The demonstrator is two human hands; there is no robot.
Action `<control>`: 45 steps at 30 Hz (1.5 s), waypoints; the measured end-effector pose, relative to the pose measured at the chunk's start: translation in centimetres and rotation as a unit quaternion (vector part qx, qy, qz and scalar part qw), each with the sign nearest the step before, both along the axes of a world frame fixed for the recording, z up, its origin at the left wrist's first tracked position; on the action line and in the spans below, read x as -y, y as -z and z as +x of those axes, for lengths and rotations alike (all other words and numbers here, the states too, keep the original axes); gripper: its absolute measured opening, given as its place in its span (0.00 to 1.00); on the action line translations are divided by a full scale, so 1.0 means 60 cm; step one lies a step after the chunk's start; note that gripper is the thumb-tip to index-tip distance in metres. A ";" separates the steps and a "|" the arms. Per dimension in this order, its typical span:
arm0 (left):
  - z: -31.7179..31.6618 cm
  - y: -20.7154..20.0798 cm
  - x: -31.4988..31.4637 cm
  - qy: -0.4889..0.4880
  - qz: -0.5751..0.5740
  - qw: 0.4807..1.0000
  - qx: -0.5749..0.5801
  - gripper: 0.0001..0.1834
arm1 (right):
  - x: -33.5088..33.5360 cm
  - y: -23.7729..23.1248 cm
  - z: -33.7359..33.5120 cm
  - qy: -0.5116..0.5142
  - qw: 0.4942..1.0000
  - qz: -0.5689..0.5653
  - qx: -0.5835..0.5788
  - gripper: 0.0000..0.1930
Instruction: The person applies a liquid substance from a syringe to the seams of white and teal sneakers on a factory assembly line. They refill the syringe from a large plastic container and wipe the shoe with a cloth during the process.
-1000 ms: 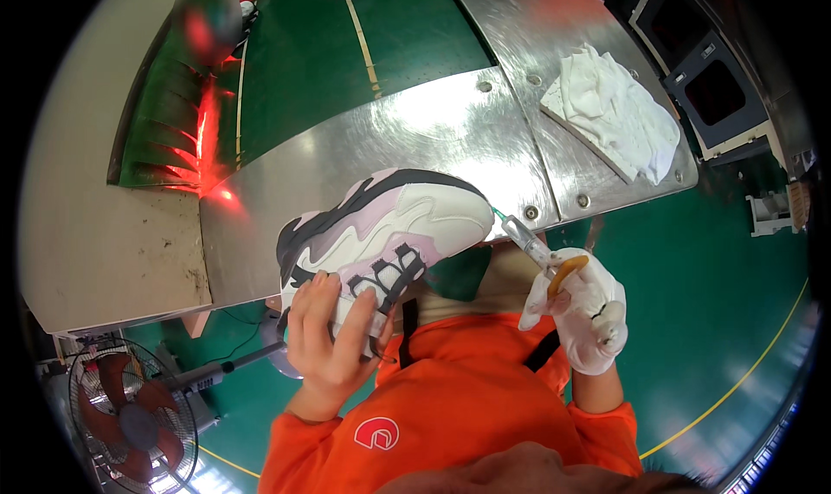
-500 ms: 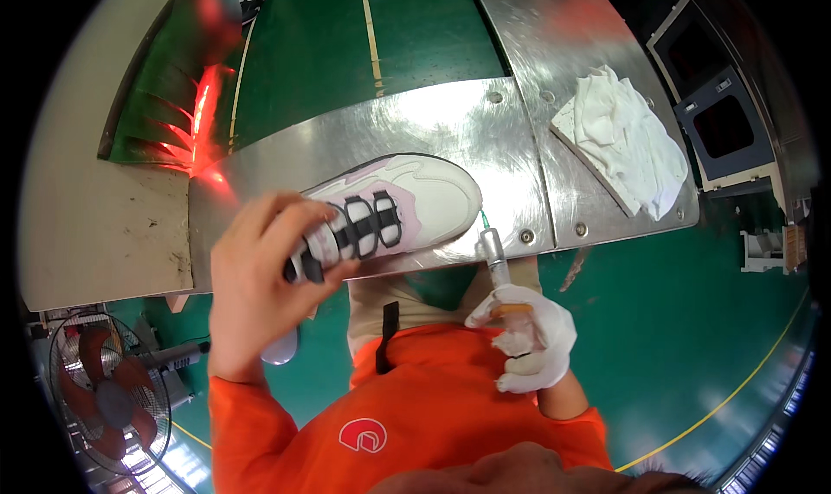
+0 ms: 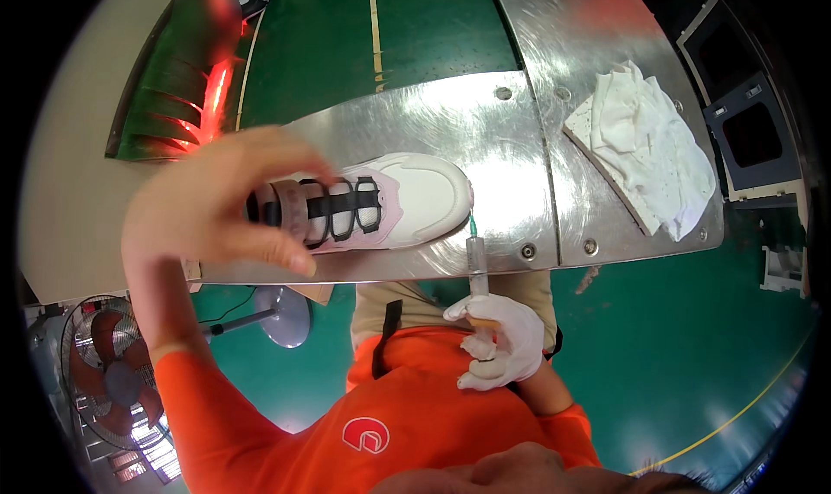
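A white-and-lilac shoe (image 3: 424, 202) with black straps lies sole down on a metal desk (image 3: 511, 161), its toe pointing right. At the front of the toe is the green tip (image 3: 473, 227) of a clear syringe (image 3: 477, 262); whether the two touch is too fine to tell. The white-gloved right hand (image 3: 511, 343) grasps the syringe from below, its fingers curled and its grip clenched around the rear of the barrel. The bare left hand (image 3: 203, 204), blurred, arches over the heel end with thumb and fingers spread, its grip released; contact with the shoe cannot be told. The left elbow bends outward in an orange sleeve (image 3: 212, 416).

The syringe's barrel is see-through, though its contents cannot be made out. It crosses the desk's near edge, which runs just below the shoe, while the right hand sits beyond that edge, in front of the person's lap. Bare metal stretches from the toe to a pale slab (image 3: 597, 166) bearing a crumpled white cloth (image 3: 649, 144). Past the shoe spreads a green belt (image 3: 441, 35).
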State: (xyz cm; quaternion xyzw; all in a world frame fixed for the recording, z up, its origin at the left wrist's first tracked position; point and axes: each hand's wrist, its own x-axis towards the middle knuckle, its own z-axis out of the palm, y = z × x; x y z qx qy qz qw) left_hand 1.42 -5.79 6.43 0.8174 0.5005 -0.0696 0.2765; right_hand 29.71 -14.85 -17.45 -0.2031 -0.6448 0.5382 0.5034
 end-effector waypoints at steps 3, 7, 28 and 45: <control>0.044 0.038 -0.103 0.042 -0.083 0.993 0.076 0.35 | 0.000 -0.002 0.004 -0.017 1.000 -0.016 0.008 0.33; 0.101 0.169 -0.160 0.152 -0.268 0.951 0.012 0.33 | 0.021 0.003 0.012 -0.109 0.978 -0.174 -0.047 0.35; -0.068 0.100 0.030 -0.137 0.145 0.768 0.608 0.32 | -0.194 -0.316 -0.019 -0.381 0.907 -0.181 -0.013 0.46; -0.149 0.220 0.023 -0.271 0.132 0.668 0.681 0.33 | -0.225 -0.213 -0.116 -0.351 0.898 -0.219 -0.151 0.46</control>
